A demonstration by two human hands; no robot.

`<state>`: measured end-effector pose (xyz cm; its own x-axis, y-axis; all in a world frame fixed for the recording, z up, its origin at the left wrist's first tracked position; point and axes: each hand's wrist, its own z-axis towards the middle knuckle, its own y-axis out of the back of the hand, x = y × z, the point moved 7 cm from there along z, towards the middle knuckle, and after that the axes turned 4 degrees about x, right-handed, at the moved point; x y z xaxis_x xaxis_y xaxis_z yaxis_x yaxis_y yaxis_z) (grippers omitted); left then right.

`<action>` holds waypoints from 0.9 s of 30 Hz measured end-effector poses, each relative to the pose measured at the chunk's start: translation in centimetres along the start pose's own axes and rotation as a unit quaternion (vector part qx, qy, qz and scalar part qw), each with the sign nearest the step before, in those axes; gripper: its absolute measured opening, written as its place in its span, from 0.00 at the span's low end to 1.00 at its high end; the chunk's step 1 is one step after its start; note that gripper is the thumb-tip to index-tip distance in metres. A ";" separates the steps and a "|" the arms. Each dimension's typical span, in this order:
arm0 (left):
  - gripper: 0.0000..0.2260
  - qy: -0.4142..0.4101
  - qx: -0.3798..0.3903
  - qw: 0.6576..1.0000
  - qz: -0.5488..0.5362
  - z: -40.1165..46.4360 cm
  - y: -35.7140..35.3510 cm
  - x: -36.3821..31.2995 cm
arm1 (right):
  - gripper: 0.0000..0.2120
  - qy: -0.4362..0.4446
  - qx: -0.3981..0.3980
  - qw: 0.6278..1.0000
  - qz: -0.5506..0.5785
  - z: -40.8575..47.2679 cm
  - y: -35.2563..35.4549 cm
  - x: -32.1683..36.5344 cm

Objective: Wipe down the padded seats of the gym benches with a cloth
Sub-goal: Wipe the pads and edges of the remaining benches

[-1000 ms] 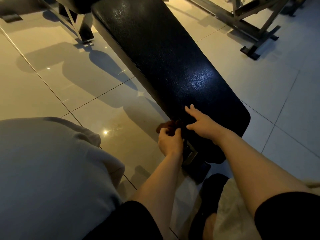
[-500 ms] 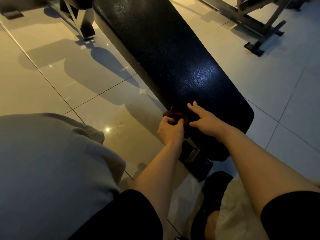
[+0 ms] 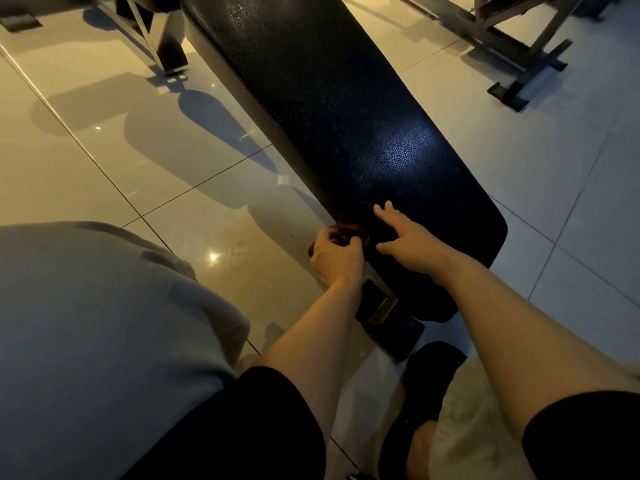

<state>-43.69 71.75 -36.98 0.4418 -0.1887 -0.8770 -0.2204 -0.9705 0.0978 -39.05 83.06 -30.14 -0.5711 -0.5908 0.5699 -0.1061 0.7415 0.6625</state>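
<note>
Dimly lit and viewed from above, a person crouched at the near end of a long black padded bench seat [image 3: 363, 133], which ran away from them over a glossy tiled floor [image 3: 156, 150]. Their left hand [image 3: 337, 256] was curled tightly round a small, dark reddish cloth [image 3: 349, 232], bunched into a wad and pressed at the seat's near left edge. Their right hand [image 3: 410, 239] lay flat on the padding just beside it, fingers [image 3: 382, 211] straight and slightly spread, holding nothing. The cloth looked light, soft and limp, so it probably handled best wadded in the fist, as it was, with the palm pressing it down. The seat's pebbled vinyl looked firm but slightly yielding and smooth enough for cloth to glide along; the bench itself seemed heavy and unlikely to shift, though the flat hand would help steady it. Compared with a second earlier, the left hand had moved up from below the seat's edge, bringing the cloth against the padding, while the right hand had stayed flat in nearly the same spot. Another metal frame [image 3: 512, 46] stood well apart at the upper right.
</note>
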 end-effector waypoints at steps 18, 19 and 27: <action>0.09 -0.051 0.006 0.999 -0.008 -0.4 -0.4 -0.5 | 0.36 -0.002 0.001 1.000 0.000 0.2 0.0 -0.3; 0.10 -0.050 0.027 0.998 0.005 -0.5 -0.7 -0.1 | 0.36 -0.003 0.000 1.000 0.002 0.3 0.0 -0.2; 0.06 -0.023 -0.037 0.993 -0.114 0.3 1.0 -1.0 | 0.36 -0.011 -0.004 1.000 0.010 0.1 0.2 0.0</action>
<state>-44.63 71.01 -36.13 0.4317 0.0417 -0.9010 -0.0550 -0.9959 -0.0725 -39.10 83.25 -30.07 -0.5903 -0.5691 0.5725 -0.0885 0.7506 0.6548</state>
